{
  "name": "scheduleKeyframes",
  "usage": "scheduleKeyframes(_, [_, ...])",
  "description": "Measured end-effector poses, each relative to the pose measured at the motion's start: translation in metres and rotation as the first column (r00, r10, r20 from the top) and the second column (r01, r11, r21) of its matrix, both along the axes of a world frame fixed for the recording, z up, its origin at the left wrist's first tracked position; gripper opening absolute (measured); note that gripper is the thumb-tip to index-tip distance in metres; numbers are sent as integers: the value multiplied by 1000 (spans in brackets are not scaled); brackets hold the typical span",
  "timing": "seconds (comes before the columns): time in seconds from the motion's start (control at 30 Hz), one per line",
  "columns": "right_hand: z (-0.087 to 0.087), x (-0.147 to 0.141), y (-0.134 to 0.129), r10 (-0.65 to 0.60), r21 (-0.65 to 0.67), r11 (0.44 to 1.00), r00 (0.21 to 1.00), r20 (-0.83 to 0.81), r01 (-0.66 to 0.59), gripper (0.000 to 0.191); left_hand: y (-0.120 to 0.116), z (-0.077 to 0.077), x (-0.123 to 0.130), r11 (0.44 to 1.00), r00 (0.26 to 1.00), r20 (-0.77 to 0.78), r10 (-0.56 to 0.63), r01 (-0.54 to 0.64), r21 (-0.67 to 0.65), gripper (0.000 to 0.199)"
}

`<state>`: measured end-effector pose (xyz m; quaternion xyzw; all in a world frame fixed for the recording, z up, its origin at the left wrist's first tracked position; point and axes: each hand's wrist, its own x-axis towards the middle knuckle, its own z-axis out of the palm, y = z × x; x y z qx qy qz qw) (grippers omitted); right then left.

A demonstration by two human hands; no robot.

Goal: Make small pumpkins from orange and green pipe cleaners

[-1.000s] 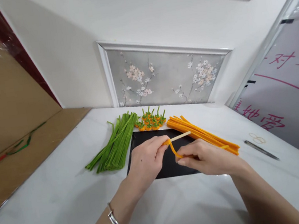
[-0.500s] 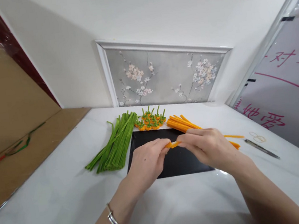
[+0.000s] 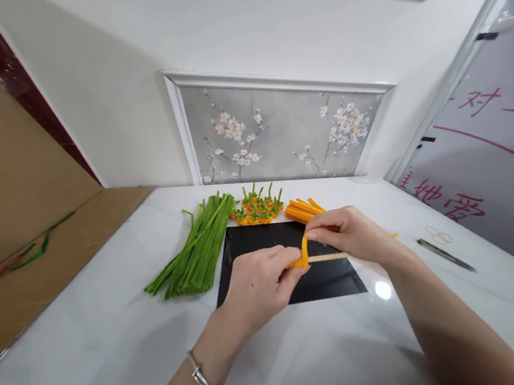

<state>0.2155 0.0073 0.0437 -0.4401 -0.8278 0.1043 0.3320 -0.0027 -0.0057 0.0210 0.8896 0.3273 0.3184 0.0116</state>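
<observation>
Above the black mat (image 3: 263, 236), my left hand (image 3: 263, 280) pinches a coiled orange pipe cleaner (image 3: 300, 263), with a pale thin stick (image 3: 327, 258) jutting out to the right of it. The thumb and fingertips of my right hand (image 3: 347, 231) are closed on the raised free end of the same orange pipe cleaner. Behind the mat stand several small orange pieces with green tops (image 3: 259, 208). A bundle of green pipe cleaners (image 3: 198, 251) lies on the left. Orange pipe cleaners (image 3: 303, 209) lie partly behind my right hand.
Tweezers or a similar thin metal tool (image 3: 446, 255) and pale rubber bands (image 3: 439, 235) lie on the white table (image 3: 114, 331) at the right. Brown cardboard (image 3: 32, 247) borders the left side. A wall with a framed floral panel (image 3: 277, 133) rises behind.
My right hand has lifted the orange strand's end upward, where it was stretched level between both hands. My left hand has lowered slightly. The pale stick now shows.
</observation>
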Motion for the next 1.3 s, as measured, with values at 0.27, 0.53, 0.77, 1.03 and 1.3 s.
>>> scheduleKeyframes(0.27, [0,1,0,136,-247,958,989,-55,-145,33,-2,3,1,1000,996,78,-31,31,1,17])
scheduleKeyframes(0.53, [-4,-3,-9,129,-217,969,991,19,-122,29,-3,3,-1,1000,991,134,-19,19,3,18])
scheduleKeyframes(0.77, [-10,-6,-18,181,-223,962,980,83,-159,33,-2,-1,-2,996,985,170,10,-25,89,21])
scheduleKeyframes(1.03, [-8,-8,-20,198,-217,960,977,75,-178,35,3,-4,0,985,985,165,58,-83,152,23])
scheduleKeyframes(1.3, [-12,-9,-20,179,-200,968,976,125,-152,36,1,0,-1,991,992,121,44,-58,119,21])
